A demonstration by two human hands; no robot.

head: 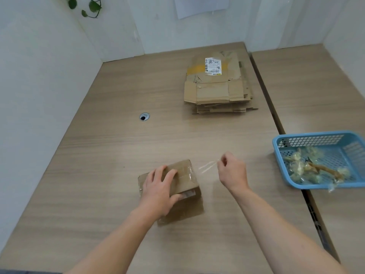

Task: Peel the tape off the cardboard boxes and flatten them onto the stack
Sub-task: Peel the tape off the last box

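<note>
Left hand [160, 186] is gripping the small brown cardboard box [184, 209] on the near part of the pale wood-grain surface [118, 145], fingers curled over its top, thumb on its front face. Right hand [232, 171], just right of the box, is pinching the clear tape strip [207, 167], which is stretching from the box's right top edge. The stack of flattened brown cardboard boxes [215, 89] is lying farther back. The blue perforated plastic basket [316, 135] at right is holding wadded tape [312, 169].
</note>
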